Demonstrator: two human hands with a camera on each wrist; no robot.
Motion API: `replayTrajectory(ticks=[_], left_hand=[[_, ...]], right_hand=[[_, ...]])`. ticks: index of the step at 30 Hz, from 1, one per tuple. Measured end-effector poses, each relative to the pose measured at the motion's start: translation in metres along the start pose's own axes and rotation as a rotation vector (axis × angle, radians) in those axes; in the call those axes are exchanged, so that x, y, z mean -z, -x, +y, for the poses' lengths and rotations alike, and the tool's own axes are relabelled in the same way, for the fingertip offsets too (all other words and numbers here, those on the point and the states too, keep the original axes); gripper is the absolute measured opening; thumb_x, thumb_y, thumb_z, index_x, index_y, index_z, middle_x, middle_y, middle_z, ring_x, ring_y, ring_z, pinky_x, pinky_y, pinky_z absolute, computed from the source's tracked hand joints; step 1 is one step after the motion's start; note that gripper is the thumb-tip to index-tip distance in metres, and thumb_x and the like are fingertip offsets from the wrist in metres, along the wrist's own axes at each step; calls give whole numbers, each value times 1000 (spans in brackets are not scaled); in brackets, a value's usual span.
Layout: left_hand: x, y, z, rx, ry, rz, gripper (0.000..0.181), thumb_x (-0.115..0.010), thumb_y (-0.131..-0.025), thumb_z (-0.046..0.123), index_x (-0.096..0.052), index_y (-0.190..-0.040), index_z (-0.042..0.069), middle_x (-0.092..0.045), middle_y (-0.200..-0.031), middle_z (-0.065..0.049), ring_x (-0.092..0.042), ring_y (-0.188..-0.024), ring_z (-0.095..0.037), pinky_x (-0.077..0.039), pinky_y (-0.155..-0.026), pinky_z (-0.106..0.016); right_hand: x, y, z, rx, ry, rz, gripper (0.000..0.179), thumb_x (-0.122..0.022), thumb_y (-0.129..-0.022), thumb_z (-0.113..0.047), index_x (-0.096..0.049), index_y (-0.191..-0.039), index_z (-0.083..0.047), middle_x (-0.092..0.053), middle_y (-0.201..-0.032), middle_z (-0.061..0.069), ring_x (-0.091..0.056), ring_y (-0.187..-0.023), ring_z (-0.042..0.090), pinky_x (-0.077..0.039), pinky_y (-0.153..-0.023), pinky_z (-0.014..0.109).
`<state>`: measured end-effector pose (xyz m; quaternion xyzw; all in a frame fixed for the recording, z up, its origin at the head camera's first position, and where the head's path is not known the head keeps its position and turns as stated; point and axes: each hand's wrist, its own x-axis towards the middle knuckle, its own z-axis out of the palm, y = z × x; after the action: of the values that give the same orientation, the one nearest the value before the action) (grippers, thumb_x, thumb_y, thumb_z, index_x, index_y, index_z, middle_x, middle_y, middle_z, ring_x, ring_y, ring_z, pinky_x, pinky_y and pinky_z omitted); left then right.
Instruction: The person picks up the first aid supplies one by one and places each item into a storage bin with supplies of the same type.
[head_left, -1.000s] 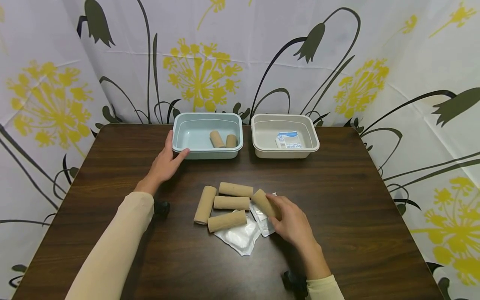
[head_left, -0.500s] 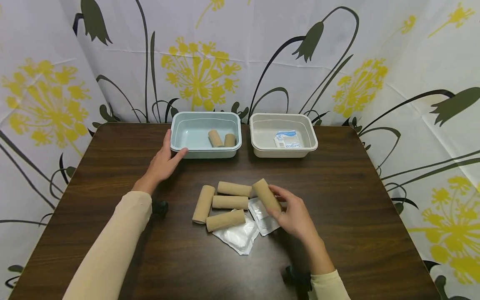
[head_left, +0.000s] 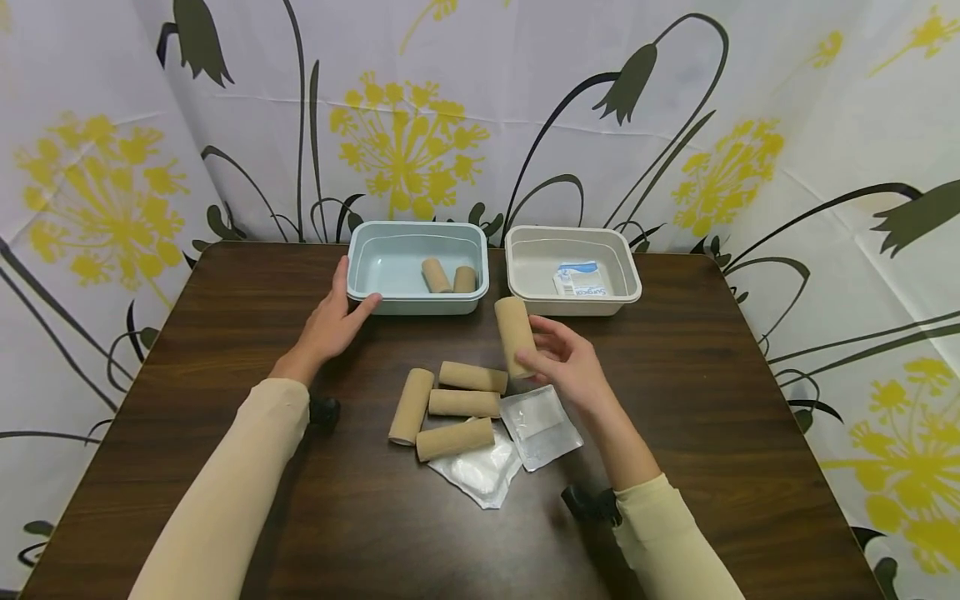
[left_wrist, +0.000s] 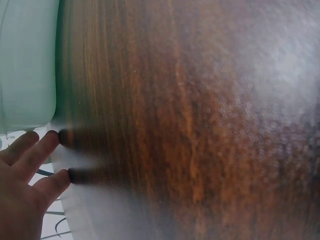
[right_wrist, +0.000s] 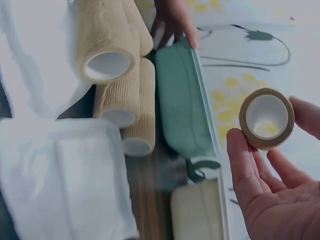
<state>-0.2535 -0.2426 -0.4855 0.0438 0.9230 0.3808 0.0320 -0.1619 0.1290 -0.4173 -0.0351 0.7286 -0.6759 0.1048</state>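
Note:
My right hand [head_left: 573, 371] pinches a tan bandage roll [head_left: 515, 337] between thumb and fingers, raised above the table in front of the beige tub. In the right wrist view the held bandage roll [right_wrist: 266, 145] shows its hollow white core end-on. My left hand [head_left: 326, 329] rests against the left side of the light blue tub [head_left: 418, 308], thumb at the front rim and fingers extended. Two bandage rolls [head_left: 436, 276] lie inside that tub. Several more bandage rolls [head_left: 463, 404] lie grouped on the table, beside and partly over white gauze packets [head_left: 542, 429].
The beige tub [head_left: 562, 307] stands right of the blue one at the table's back edge, holding a white and blue printed packet [head_left: 581, 279]. A floral curtain [head_left: 420, 108] hangs behind the dark wooden table [head_left: 720, 450].
My right hand has lifted the bandage roll off the gauze packet and carried it away toward the tubs, uncovering the packet. The left hand has stayed at the blue tub.

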Motion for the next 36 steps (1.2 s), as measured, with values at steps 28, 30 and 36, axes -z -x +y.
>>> replayTrajectory(ticks=[28,30,36], left_hand=[[1,0,-3,-5,-14,18,86,-38,-93,65,21,-148,36,-6,-160,-12,-19,-141,-42,-20,-107,-63],[1,1,-3,-4,-16,19,86,-38,-93,65,22,-148,36,-6,-160,-13,-19,-141,-42,-19,-107,-63],[1,1,-2,-3,-15,12,87,-38,-93,65,22,-148,36,-5,-160,-13,-18,-142,-41,-18,-108,-63]], right_hand=[[-71,-128,-29,-245,-230,64,58,-71,-87,-16,-47,-138,-6,-55,-125,15,-65,-92,21,-50,-90,43],[-73,-131,-28,-246,-235,83,59,-71,-86,-17,-47,-138,-6,-55,-124,16,-65,-93,22,-52,-88,42],[-78,-138,-27,-249,-215,129,60,-74,-85,-20,-47,-137,-6,-55,-124,15,-63,-102,23,-55,-81,36]])
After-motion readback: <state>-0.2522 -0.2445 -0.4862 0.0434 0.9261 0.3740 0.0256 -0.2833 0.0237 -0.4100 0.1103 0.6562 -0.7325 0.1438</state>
